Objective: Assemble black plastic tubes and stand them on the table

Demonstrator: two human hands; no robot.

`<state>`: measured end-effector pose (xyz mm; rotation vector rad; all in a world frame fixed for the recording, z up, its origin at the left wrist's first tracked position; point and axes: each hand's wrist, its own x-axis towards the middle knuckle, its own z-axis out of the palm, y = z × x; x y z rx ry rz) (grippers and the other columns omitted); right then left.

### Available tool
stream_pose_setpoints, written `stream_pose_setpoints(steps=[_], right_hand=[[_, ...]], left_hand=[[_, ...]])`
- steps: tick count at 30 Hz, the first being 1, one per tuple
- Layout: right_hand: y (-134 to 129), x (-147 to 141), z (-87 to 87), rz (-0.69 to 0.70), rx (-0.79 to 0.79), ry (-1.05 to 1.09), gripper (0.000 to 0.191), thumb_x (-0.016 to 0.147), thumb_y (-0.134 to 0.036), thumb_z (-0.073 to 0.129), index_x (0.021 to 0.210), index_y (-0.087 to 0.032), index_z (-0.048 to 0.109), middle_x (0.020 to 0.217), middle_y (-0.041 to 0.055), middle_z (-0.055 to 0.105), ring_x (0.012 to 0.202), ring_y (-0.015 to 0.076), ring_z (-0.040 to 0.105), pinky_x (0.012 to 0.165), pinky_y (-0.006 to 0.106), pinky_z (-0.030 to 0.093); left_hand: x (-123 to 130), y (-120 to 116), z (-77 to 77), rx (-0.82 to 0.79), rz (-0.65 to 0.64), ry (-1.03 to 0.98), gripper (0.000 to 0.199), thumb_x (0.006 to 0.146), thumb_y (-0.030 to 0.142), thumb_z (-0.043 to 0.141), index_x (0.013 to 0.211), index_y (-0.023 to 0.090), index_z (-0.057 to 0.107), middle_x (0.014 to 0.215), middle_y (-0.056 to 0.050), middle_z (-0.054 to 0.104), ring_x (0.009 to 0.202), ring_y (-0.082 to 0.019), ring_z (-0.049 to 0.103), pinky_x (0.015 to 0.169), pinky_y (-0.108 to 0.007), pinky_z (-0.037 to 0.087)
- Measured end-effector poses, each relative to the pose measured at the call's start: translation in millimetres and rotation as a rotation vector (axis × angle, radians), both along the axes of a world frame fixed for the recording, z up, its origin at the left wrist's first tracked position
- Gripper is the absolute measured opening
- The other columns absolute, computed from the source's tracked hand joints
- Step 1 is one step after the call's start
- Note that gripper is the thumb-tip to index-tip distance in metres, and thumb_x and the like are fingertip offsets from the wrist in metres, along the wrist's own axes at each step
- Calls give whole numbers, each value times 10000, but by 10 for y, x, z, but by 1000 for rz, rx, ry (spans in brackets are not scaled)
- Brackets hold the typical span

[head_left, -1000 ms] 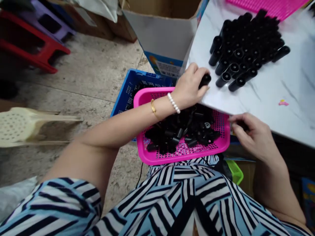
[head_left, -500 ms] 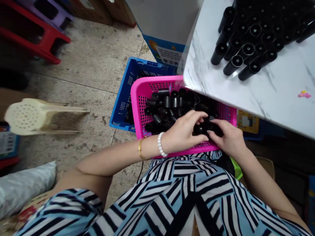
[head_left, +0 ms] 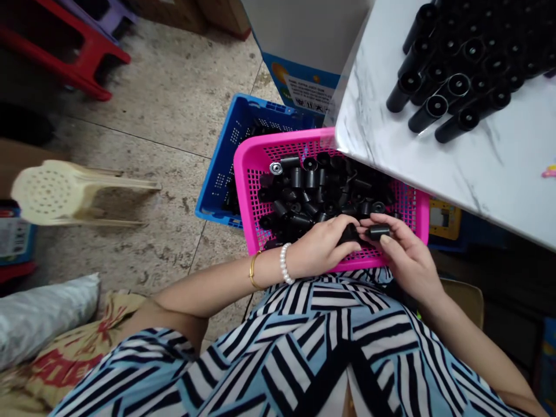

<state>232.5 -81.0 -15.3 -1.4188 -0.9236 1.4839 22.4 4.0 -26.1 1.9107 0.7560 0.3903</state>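
A pink basket (head_left: pixel 244 191) full of short black cylinders (head_left: pixel 297 177) rests against my lap. Over its near right part, my right hand (head_left: pixel 408 252) pinches a small black cylinder (head_left: pixel 379 232) between thumb and fingers. My left hand (head_left: pixel 324 246), with a pearl bracelet at the wrist, closes around a dark piece (head_left: pixel 348 234) whose shape is partly hidden. The fingertips of both hands almost meet. Many longer black tubes (head_left: pixel 428 114) stand grouped on the white marbled table (head_left: pixel 382 124) at the upper right.
Behind the pink basket sits a blue crate (head_left: pixel 217 185) with black parts inside. A large cardboard box (head_left: pixel 304 75) stands beyond it. On the floor to the left are a cream stool (head_left: pixel 50 192) and a red stool (head_left: pixel 98 58). The table corner overhangs the basket.
My right hand has turned and drawn back slightly, so a black cylinder now shows in its fingers. My left hand has moved slightly down and left. The view has shifted a little.
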Motion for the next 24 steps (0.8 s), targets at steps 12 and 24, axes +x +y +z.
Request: stream_pose_setpoints(steps=[12, 24], right_hand=[[-42, -161, -32, 132, 303, -537, 421, 1038, -320, 558, 1457, -294, 585, 1242, 91, 627, 1176, 236, 609, 1047, 428, 521], [54, -60, -29, 625, 637, -610, 702, 980, -548, 620, 1582, -230, 449, 1271, 136, 666, 1134, 259, 638, 941, 441, 580]], left_hand=[[-63, -108, -48, 5, -57, 9, 289, 983, 298, 611, 1221, 159, 522, 1113, -123, 724, 994, -239, 730, 887, -375, 603], [-258, -95, 7, -89, -107, -4, 286, 986, 428, 634, 1097, 165, 610, 936, -40, 722, 783, -154, 686, 722, -266, 522]])
